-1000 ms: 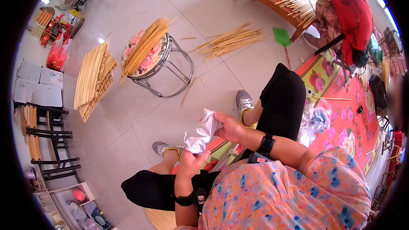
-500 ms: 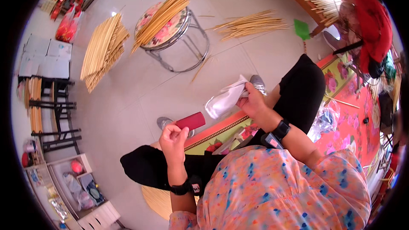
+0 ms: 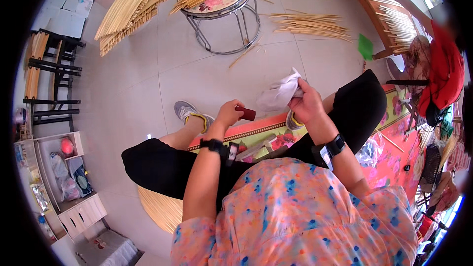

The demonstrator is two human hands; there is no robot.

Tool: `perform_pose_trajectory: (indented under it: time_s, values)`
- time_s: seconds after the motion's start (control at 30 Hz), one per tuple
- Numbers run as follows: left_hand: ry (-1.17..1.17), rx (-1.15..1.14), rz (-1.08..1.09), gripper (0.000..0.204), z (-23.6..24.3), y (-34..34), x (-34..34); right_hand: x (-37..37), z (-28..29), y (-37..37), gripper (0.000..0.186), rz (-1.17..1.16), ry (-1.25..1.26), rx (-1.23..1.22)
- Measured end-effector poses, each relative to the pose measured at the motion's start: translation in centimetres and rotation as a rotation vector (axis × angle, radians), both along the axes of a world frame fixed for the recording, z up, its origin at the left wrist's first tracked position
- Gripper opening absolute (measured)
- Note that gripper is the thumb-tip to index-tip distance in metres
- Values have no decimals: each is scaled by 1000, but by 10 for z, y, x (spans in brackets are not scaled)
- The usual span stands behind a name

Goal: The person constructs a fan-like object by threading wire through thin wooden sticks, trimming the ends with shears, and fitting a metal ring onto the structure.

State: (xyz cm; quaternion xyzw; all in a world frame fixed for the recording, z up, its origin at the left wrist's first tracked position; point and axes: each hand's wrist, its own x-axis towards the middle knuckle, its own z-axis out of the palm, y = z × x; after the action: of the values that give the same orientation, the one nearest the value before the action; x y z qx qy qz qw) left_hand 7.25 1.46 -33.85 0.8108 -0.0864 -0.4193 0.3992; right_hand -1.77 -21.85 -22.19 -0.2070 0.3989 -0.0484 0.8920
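My left hand (image 3: 229, 114) is closed on a small dark red piece (image 3: 246, 114), which looks like curled sandpaper and sticks out to the right of my fingertips. To its right, my right hand (image 3: 308, 102) pinches a limp white cloth (image 3: 281, 92) between thumb and fingers; its left part is smeared by motion. The two things are apart, held above the floor between my knees. Below them lies a grey, bar-like object (image 3: 258, 149) near my lap, partly hidden by my clothes.
Ahead stands a round stool (image 3: 217, 0) with a bundle of thin sticks on it. More sticks lie on the floor to its left (image 3: 130, 12) and right (image 3: 313, 25). A person in red (image 3: 443, 74) sits at a wooden bench (image 3: 367, 12) at the far right. A flowered red mat (image 3: 389, 160) spreads beside me.
The view has tilted, so the stool and sticks sit higher. My left hand has moved forward and turned, showing the red piece more edge-on. The white cloth has swung and crumpled in my right hand.
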Motion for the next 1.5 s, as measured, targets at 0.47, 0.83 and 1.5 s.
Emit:
perform_pose_trajectory:
  time_s: [0.47,0.83,1.5]
  values:
    - [-282,330,-287,31,-160,23,-54,-3,-12,-1,24,110,-16,-40]
    - [-10,-628,66,30,113,-62,-11,-7,-10,22,21,369,-29,-466]
    - [6,-586,386,15,117,-57,-19,-14,-14,23,25,516,-120,-523]
